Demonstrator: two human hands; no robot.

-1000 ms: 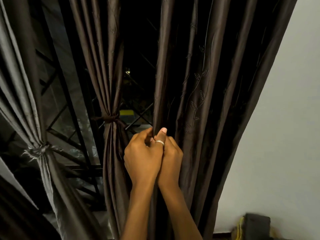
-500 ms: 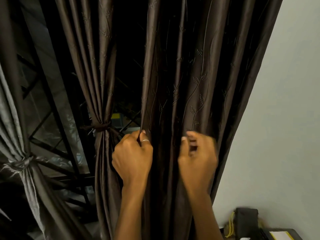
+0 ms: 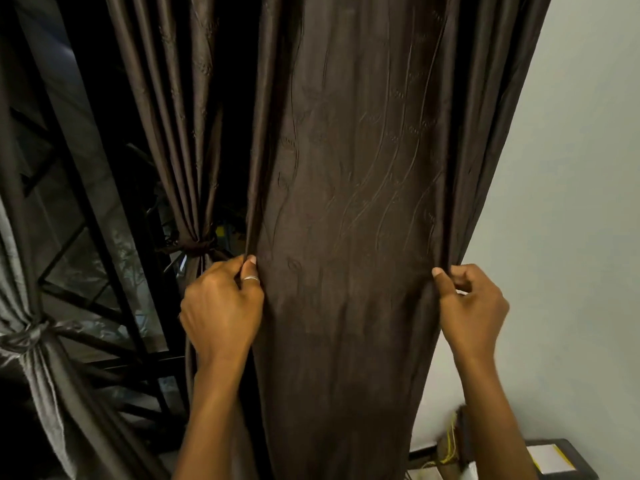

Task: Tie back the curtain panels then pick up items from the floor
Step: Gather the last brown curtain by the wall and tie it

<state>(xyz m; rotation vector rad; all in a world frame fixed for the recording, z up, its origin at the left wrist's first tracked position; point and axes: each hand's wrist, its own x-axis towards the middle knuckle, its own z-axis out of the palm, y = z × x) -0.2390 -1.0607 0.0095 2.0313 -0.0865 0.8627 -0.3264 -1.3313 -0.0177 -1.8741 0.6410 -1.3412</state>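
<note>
A dark brown curtain panel [image 3: 349,209] with embroidered vines hangs in front of me, spread flat between my hands. My left hand [image 3: 221,306], with a ring on one finger, pinches the panel's left edge. At the panel's right edge my right hand [image 3: 471,306] pinches the fabric. Left of it, a second brown panel [image 3: 180,133] is bound at its waist by a tie [image 3: 195,244]. At the far left a greyer panel [image 3: 38,368] is knotted at mid-height.
A black window grille [image 3: 104,258] with dark glass stands behind the tied panels. A white wall [image 3: 568,188] fills the right side. Low at the right are a dark box with a yellow cord [image 3: 450,441] and a dark surface with a yellow-edged white paper [image 3: 550,457].
My hands, together at the panel's left edge a second ago, have parted. My right hand moved right to the panel's right edge and the fabric is now spread flat.
</note>
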